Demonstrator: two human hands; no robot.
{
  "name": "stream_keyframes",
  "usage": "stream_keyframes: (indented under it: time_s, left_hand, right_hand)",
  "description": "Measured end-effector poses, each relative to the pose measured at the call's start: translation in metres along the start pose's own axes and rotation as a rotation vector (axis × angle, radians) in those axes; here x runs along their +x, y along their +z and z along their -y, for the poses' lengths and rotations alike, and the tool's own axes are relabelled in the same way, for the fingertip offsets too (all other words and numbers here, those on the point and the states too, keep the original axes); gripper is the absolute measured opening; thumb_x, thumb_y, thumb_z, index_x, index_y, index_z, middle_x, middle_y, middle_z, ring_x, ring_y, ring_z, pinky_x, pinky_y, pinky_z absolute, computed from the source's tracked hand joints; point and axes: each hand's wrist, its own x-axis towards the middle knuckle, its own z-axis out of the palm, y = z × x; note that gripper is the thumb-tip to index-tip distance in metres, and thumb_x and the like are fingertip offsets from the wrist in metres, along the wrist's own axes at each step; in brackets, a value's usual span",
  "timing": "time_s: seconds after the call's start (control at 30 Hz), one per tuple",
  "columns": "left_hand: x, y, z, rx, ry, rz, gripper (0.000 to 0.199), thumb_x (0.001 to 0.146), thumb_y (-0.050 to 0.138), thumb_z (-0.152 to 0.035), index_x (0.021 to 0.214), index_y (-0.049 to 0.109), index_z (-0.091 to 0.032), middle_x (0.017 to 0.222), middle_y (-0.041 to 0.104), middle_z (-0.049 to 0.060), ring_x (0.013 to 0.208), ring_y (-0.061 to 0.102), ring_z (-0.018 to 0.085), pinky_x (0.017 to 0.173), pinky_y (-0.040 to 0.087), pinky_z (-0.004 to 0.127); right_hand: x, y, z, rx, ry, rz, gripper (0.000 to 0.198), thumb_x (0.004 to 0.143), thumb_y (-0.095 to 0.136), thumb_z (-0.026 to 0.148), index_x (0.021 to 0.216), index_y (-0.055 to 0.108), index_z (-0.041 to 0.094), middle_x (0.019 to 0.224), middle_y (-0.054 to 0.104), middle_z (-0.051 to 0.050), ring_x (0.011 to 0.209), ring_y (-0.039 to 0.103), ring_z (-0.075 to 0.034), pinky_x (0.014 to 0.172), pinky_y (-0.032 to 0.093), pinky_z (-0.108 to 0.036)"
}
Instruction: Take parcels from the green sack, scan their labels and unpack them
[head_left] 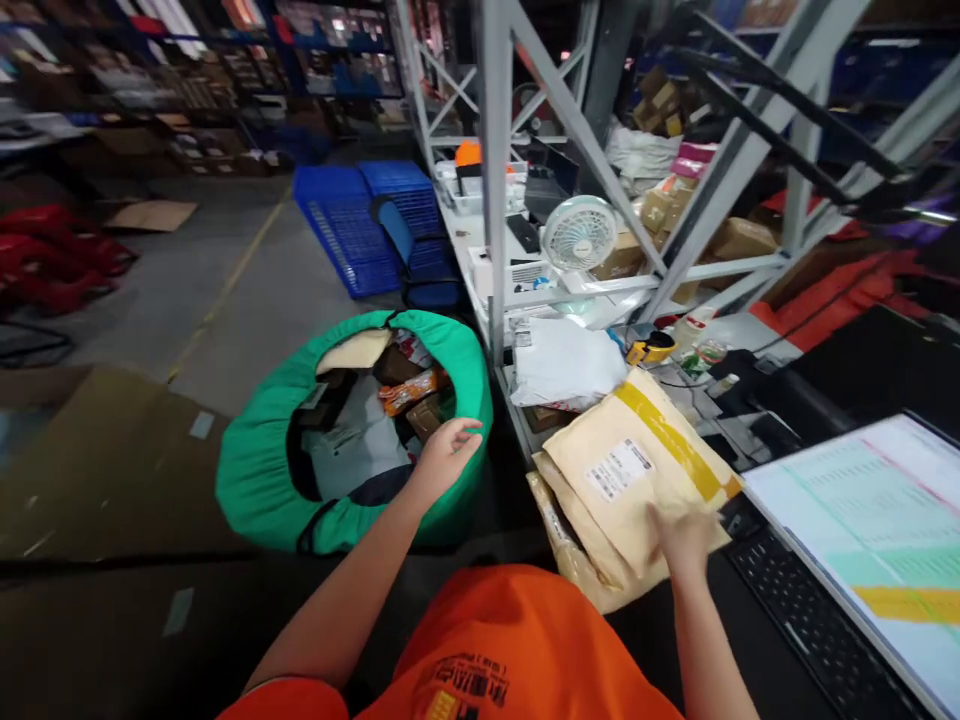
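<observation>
My left hand (448,458) is over the right rim of a round green fabric bag (259,455), fingers loosely bent and apart, with nothing in them. Parcels fill the bag, among them a white package (356,440) and an orange one (411,390). My right hand (682,538), smeared by motion, is at the lower right part of a tan padded envelope (585,450); its grip cannot be made out. This envelope bears a white label (621,470) and a strip of yellow tape, and lies on other tan envelopes (559,540).
A laptop screen (885,530) and keyboard (795,600) stand at right. Behind the envelopes are a white poly mailer (566,362), a yellow-black tape dispenser (651,348) and a fan (579,233). A metal frame post (495,180) rises beside the bag. Cardboard (97,460) lies at left.
</observation>
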Motion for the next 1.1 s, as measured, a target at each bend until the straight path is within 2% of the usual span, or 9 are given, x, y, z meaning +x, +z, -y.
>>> stream_keyframes:
  time_s: [0.1,0.2,0.37,0.5,0.6,0.67,0.77,0.9,1.1]
  left_hand:
    - [0.0,-0.033,0.021,0.044,-0.058,-0.16,0.029,0.083,0.06,-0.037,0.102,0.069,-0.017,0.091,0.072,0.008,0.085,0.069,0.021,0.076,0.057,0.033]
    - [0.016,-0.065,0.035,0.237,-0.055,-0.294,0.021,0.086,0.057,-0.029,0.099,0.068,-0.017,0.097,0.071,0.008,0.087,0.069,0.021,0.08,0.057,0.034]
    - [0.074,-0.113,0.055,0.857,-0.058,-0.423,0.041,0.081,0.068,-0.02,0.121,0.06,-0.013,0.129,0.059,0.019,0.121,0.056,0.032,0.104,0.045,0.043]
    - [0.126,-0.149,0.074,1.119,-0.169,-0.473,0.073,0.078,0.072,-0.017,0.145,0.043,-0.008,0.154,0.035,0.026,0.139,0.038,0.04,0.113,0.032,0.049]
    - [0.155,-0.177,0.08,1.129,-0.199,-0.418,0.049,0.088,0.056,-0.015,0.137,0.055,-0.01,0.147,0.047,0.024,0.138,0.039,0.038,0.113,0.029,0.051]
    - [0.169,-0.199,0.077,1.087,-0.26,-0.371,0.036,0.093,0.042,-0.011,0.118,0.067,-0.008,0.124,0.064,0.023,0.123,0.054,0.035,0.104,0.038,0.049]
    - [0.18,-0.233,0.061,1.064,-0.29,-0.354,0.032,0.094,0.042,-0.01,0.106,0.071,-0.006,0.103,0.07,0.019,0.104,0.062,0.029,0.091,0.046,0.042]
    - [0.17,-0.267,0.032,1.075,-0.217,-0.414,0.025,0.091,0.051,-0.016,0.105,0.071,-0.012,0.105,0.07,0.012,0.107,0.06,0.024,0.091,0.044,0.036]
    - [0.113,-0.273,-0.031,1.02,0.022,-0.675,0.025,0.092,0.05,-0.017,0.109,0.068,-0.019,0.115,0.068,0.01,0.115,0.059,0.026,0.097,0.044,0.038]
  right_hand:
    - [0.0,0.001,0.017,-0.206,-0.283,-0.239,0.113,0.077,0.065,0.067,0.151,0.03,-0.009,0.148,0.031,-0.044,0.138,0.033,-0.056,0.103,0.032,-0.075]
    - [0.008,0.014,0.054,-0.228,-0.503,-0.149,0.091,0.087,0.053,0.066,0.155,0.035,0.008,0.159,0.023,-0.032,0.144,0.022,-0.054,0.105,0.024,-0.078]
    - [0.006,0.065,0.093,-0.408,-0.536,0.115,0.074,0.095,0.034,0.065,0.152,0.042,0.019,0.163,0.022,-0.021,0.149,0.007,-0.05,0.103,0.014,-0.083]
    - [-0.003,0.094,0.087,-0.53,-0.519,0.121,0.072,0.097,0.028,0.062,0.153,0.04,0.018,0.164,0.018,-0.021,0.15,-0.005,-0.048,0.101,0.012,-0.084]
    - [-0.004,0.095,0.084,-0.572,-0.517,0.118,0.073,0.097,0.026,0.061,0.153,0.039,0.017,0.164,0.018,-0.022,0.15,-0.005,-0.048,0.1,0.011,-0.084]
    - [-0.005,0.088,0.086,-0.578,-0.522,0.13,0.073,0.097,0.024,0.061,0.153,0.041,0.016,0.163,0.018,-0.024,0.15,-0.003,-0.048,0.102,0.01,-0.083]
    - [-0.009,0.076,0.09,-0.485,-0.533,0.137,0.075,0.097,0.026,0.062,0.151,0.041,0.012,0.161,0.018,-0.028,0.15,0.005,-0.047,0.105,0.012,-0.081]
    - [-0.017,0.063,0.086,-0.265,-0.529,0.048,0.08,0.095,0.035,0.064,0.148,0.043,0.005,0.157,0.022,-0.034,0.148,0.016,-0.049,0.105,0.016,-0.08]
    - [-0.025,0.051,0.088,-0.138,-0.604,0.02,0.087,0.092,0.04,0.07,0.138,0.053,-0.003,0.15,0.033,-0.037,0.145,0.028,-0.047,0.113,0.024,-0.067]
